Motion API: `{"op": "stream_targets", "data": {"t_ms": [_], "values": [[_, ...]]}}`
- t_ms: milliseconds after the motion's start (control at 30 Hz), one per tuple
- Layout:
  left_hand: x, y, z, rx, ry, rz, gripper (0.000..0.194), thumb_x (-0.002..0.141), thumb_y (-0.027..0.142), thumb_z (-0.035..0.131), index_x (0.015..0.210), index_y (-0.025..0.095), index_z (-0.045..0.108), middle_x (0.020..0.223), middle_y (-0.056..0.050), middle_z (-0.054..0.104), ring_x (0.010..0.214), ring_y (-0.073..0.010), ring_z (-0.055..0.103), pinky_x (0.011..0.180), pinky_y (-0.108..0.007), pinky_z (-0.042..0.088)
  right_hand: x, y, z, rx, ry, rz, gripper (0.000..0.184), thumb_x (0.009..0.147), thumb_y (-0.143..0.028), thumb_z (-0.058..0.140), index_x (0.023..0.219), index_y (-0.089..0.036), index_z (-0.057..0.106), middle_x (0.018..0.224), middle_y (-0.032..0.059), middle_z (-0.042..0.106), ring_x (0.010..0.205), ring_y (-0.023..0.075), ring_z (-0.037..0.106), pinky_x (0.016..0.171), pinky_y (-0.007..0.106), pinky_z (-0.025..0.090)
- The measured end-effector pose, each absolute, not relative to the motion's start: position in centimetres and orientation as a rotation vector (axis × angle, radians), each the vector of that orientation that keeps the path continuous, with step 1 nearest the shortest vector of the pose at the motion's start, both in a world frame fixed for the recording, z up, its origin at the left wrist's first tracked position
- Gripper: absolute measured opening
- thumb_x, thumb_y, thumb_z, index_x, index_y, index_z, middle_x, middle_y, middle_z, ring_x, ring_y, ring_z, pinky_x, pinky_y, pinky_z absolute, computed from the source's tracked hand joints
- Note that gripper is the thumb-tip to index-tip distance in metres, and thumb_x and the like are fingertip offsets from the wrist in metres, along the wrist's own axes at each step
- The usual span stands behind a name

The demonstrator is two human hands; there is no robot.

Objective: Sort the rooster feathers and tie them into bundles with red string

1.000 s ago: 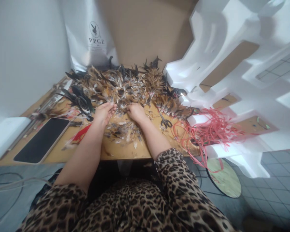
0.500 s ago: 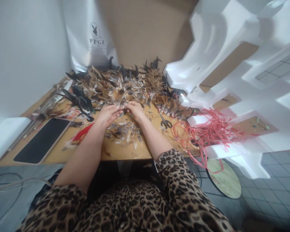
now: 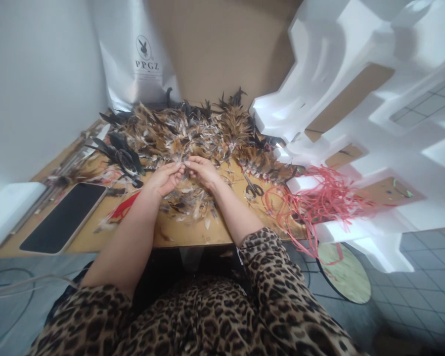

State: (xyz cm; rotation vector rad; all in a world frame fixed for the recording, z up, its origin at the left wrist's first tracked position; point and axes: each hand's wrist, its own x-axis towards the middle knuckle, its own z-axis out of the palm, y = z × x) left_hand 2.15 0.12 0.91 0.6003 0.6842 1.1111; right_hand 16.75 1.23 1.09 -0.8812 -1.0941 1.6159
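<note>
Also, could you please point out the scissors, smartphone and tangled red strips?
Scissors (image 3: 250, 186): head view, where the handles meet the blades.
Smartphone (image 3: 64, 218): head view, middle of the dark screen.
Tangled red strips (image 3: 323, 199): head view, thick of the tangle.

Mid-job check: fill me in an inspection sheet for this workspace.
Surface: tan table, dark marks and scraps on it.
Job's things: feather pile; scissors beside its near right side.
Clutter: loose feathers nearer the table's front edge; red strips at right; phone at left.
Hands: left hand and right hand nearly meet at the pile's near edge; grip unclear.
Cables: pale cable beyond the table edge, lower left.
Surroundings: printed bag behind, white foam at right.
</note>
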Motion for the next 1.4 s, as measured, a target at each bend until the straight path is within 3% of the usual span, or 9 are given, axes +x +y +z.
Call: {"op": "stream_targets", "data": {"t_ms": [233,433,767,1267,1400], "values": [[2.2,0.1,0.9,0.609,0.686,1.1,0.009,0.076,0.002,0.057,0.074,0.006,0.065,0.064,-0.005,0.064,0.052,-0.004,0.058,0.047,-0.009,0.046,16.5,1.2,0.9,-0.898,-1.111,1.483,0.03,0.056,-0.035,0.074,0.068,-0.015,0.056,0.054,-0.0061,0.056,0.044,0.0031,0.043,0.044,0.016,0.029],[2.2,0.5,0.0,0.705,0.781,1.175,0.005,0.072,0.007,0.063,0.077,0.006,0.066,0.072,-0.009,0.069,0.061,-0.0107,0.065,0.051,-0.015,0.05,16.7,1.2,1.1,-0.954,-1.152,1.38,0.026,0.06,-0.035,0.071,0.063,-0.015,0.054,0.046,-0.0072,0.049,0.042,0.0032,0.039,0.044,0.017,0.027],[2.5,0.3,0.4,0.719,0.841,1.185,0.008,0.069,0.01,0.067,0.075,0.007,0.064,0.07,-0.008,0.069,0.057,-0.0097,0.065,0.049,-0.014,0.049,16.7,1.2,1.2,-0.99,-1.141,1.336,0.023,0.06,-0.033,0.069,0.061,-0.015,0.054,0.045,-0.0071,0.049,0.042,0.0041,0.04,0.045,0.018,0.028],[2.7,-0.1,0.6,0.862,0.942,1.154,0.007,0.067,0.011,0.069,0.072,0.006,0.066,0.064,-0.008,0.067,0.051,-0.007,0.06,0.05,-0.013,0.047,16.7,1.8,0.2,-0.994,-1.314,1.214,0.021,0.065,-0.034,0.067,0.071,-0.014,0.062,0.062,-0.0032,0.058,0.057,0.0073,0.049,0.063,0.022,0.041],[2.3,0.1,0.8,0.764,0.954,1.287,0.004,0.068,0.01,0.066,0.069,0.008,0.063,0.064,-0.007,0.067,0.051,-0.0066,0.059,0.048,-0.013,0.046,18.1,2.1,0.4,-1.118,-1.66,0.842,0.017,0.073,-0.028,0.06,0.082,-0.014,0.066,0.079,0.0019,0.062,0.071,0.0112,0.054,0.073,0.026,0.042]]}}
